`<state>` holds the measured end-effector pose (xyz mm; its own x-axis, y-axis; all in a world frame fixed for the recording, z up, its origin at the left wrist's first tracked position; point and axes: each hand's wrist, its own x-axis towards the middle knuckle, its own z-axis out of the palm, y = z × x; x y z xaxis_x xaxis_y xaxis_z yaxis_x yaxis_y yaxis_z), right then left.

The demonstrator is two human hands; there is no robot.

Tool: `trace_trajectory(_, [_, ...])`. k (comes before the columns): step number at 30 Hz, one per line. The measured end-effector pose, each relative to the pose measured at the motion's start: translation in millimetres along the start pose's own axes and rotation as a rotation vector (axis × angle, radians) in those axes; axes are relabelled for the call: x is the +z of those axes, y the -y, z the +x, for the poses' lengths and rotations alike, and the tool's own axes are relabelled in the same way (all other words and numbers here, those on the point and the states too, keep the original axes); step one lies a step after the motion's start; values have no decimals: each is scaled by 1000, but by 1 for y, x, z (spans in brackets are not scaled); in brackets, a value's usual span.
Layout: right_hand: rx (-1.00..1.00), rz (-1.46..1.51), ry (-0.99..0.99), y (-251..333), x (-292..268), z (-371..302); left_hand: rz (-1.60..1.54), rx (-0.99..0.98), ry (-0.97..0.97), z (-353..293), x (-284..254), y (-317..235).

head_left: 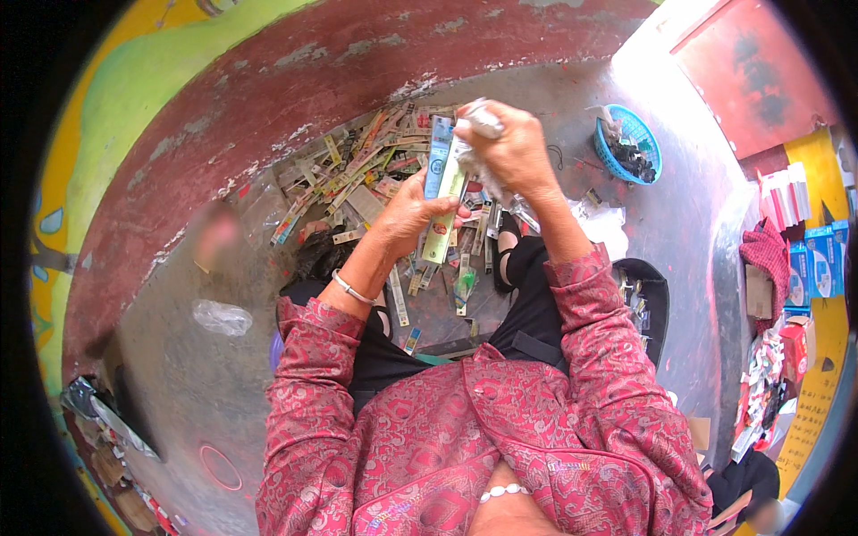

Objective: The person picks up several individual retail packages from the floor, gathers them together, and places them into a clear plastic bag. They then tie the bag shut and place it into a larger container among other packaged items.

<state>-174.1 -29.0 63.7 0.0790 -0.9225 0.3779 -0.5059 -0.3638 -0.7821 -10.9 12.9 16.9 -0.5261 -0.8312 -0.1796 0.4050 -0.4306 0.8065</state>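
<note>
My left hand (418, 213) is closed around a long narrow printed package (439, 234), pale green on one side with a blue strip (439, 147) beside it. The package is held up and slightly tilted. At its upper end, my right hand (518, 147) is closed on a crumpled white cloth or wad (483, 121), which touches or nearly touches the package; I cannot tell which. Part of the wad hangs below the right fingers. Beneath both hands lies a heap of similar narrow printed packages (357, 174) on the floor.
A blue plastic basket (651, 170) with dark items stands at the far right. Beside my right leg is a black tub (660, 313) holding small things. A clear plastic bag (222, 317) lies at left. Boxes (818, 263) are stacked along the right wall.
</note>
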Motion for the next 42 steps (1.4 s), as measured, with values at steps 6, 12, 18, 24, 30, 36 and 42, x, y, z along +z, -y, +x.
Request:
trace_trajectory(6, [-5,-43,84,-8,10,2,1,-15,-3,2,-6,4])
trace_trajectory(12, [307,625,242,-8,-6,3,-185,-13,118,0,-7,-4])
trace_trajectory(18, [279,665,174,-8,-1,3,-161,-10,112,-2,-8,-4])
trace_trajectory(24, [407,815,70,-5,3,4,-249,-21,185,1,-13,-1])
trace_trajectory(30, [244,89,-29,-11,8,4,-158,-22,183,0,-3,1])
trace_trajectory(36, [244,-458,49,3,3,2,-32,-162,184,0,-6,7])
trace_trajectory(42, [-292,-286,-121,3,28,-6,46,-190,75,-3,4,5])
